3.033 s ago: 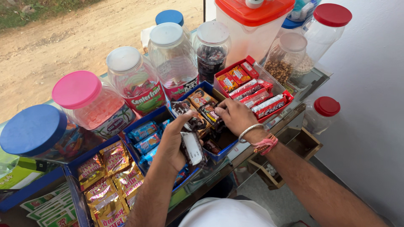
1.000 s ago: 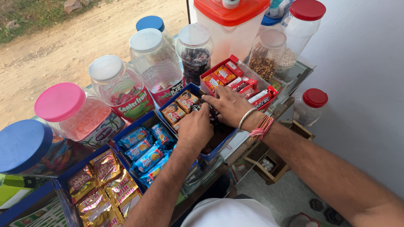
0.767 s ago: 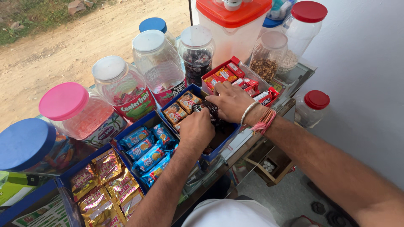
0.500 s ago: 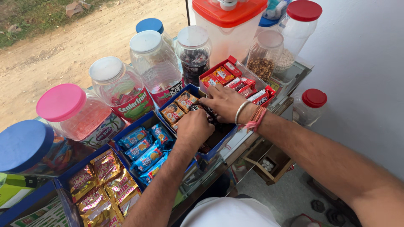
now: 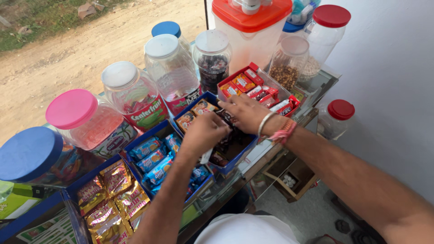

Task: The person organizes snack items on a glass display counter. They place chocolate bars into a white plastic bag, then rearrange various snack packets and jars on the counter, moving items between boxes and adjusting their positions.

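While both your hands work inside the blue display box at the middle of the stall counter, the small dark snack packets in it lie partly hidden under your fingers. Your left hand is curled nearly closed, pinching the edge of one pale-ended packet that hangs just below the knuckles. Your right hand, with a bangle and red thread at the wrist, lies flat and spread across the box's far side, fingertips resting on the packets there; whether it grips any of them cannot be told. Beside this box sit a red carton of wrapped bars to the right and a box of blue biscuit packs to the left, with gold-wrapped packs further along. Clear jars with white, pink and blue lids line the roadside edge. Such packets look light, thin and crinkly, with slick film that slides easily, so they are probably best taken by the crimped end seams or across the flat faces rather than squeezed in the middle, where the contents may crumble.
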